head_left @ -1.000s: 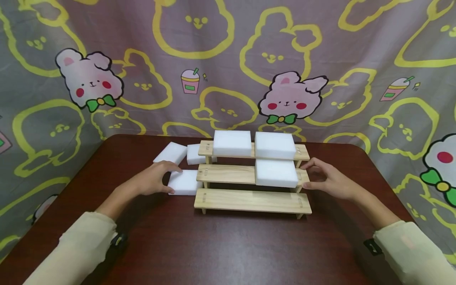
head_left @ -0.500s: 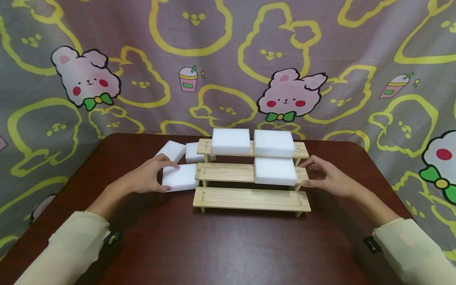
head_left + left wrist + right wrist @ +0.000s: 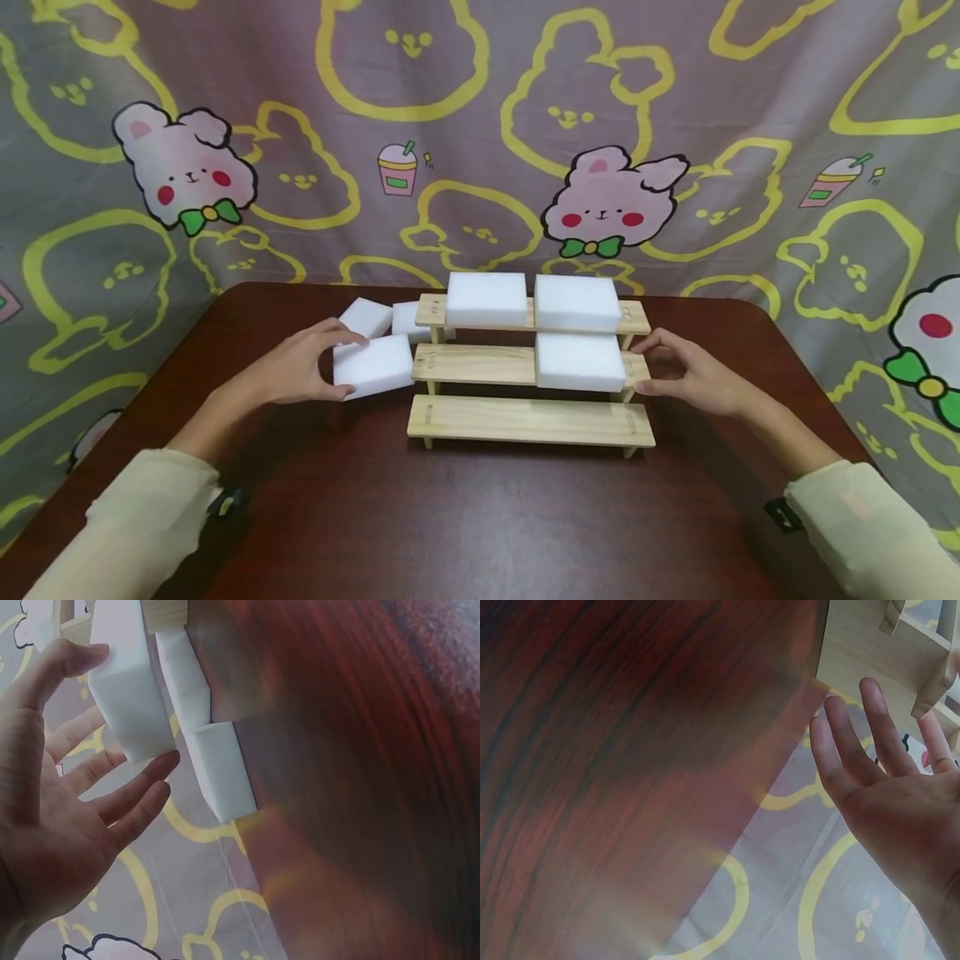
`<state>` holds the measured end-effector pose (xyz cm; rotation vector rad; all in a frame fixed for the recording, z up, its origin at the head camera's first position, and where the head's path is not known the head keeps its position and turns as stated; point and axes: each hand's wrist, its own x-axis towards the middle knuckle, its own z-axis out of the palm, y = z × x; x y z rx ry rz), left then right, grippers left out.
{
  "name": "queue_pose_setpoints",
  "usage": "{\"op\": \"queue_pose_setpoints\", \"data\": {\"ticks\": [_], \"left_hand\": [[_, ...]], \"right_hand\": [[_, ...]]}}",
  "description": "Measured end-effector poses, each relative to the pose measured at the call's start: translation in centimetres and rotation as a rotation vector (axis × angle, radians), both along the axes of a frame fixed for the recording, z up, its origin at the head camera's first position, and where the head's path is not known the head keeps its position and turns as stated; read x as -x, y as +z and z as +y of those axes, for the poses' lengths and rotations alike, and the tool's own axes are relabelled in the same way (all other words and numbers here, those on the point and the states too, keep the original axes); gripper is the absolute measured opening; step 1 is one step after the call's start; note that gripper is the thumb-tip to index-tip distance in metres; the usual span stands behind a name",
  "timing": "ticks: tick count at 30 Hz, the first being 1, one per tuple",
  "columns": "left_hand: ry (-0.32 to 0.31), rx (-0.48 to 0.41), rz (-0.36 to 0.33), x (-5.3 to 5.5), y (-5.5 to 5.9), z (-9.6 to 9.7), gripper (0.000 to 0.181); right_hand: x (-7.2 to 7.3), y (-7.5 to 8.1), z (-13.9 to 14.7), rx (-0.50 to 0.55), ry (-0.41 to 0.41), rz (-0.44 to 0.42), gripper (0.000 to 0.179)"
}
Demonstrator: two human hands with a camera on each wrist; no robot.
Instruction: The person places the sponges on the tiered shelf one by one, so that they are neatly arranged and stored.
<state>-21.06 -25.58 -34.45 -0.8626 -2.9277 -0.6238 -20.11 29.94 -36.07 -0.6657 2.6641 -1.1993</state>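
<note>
A white foam block (image 3: 372,365) is pinched in my left hand (image 3: 300,367), thumb at its near side and fingers at the far side. It sits left of the three-tier wooden display stand (image 3: 472,419), tilted slightly. In the left wrist view the foam block (image 3: 127,682) is between thumb and spread fingers, raised off the tabletop. My right hand (image 3: 693,373) holds the right end of the stand's middle tier between thumb and index finger. The right wrist view shows the other fingers (image 3: 881,724) extended beside the stand's end; the thumb is mostly out of frame there.
Two foam blocks stand on the top tier, a left one (image 3: 487,298) and a right one (image 3: 577,302). Another block (image 3: 580,361) is on the middle tier's right. Behind my left hand lie two more blocks (image 3: 366,317) (image 3: 408,320) on the dark wooden table (image 3: 480,517). A patterned curtain (image 3: 465,100) hangs behind.
My left hand has drawn the foam block left and slightly back, away from the stand, and the block has turned a little. The right hand stays at the stand's end.
</note>
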Motion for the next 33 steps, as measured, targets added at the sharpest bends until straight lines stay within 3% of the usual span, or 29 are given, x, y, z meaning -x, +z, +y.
{"op": "queue_pose_setpoints", "data": {"ticks": [5, 12, 18, 23, 33], "left_hand": [[-0.002, -0.025, 0.012, 0.0, 0.4, -0.5, 0.065], [0.018, -0.095, -0.021, -0.2, 0.7, -1.3, 0.066], [0.025, -0.103, 0.014, -0.5, 1.5, -1.7, 0.06], [0.018, -0.094, 0.048, -0.7, 2.2, -1.5, 0.058], [-0.034, -0.135, 0.028, -1.2, 2.8, -0.8, 0.057]], "right_hand": [[0.1, 0.0, 0.0, -0.001, 0.002, 0.003, 0.044], [0.0, 0.1, 0.0, -0.007, 0.004, 0.006, 0.045], [0.1, 0.1, 0.0, -0.006, -0.001, -0.004, 0.044], [0.1, 0.2, -0.1, -0.006, -0.001, -0.003, 0.044], [0.0, 0.1, 0.0, -0.012, -0.005, -0.011, 0.045]]}}
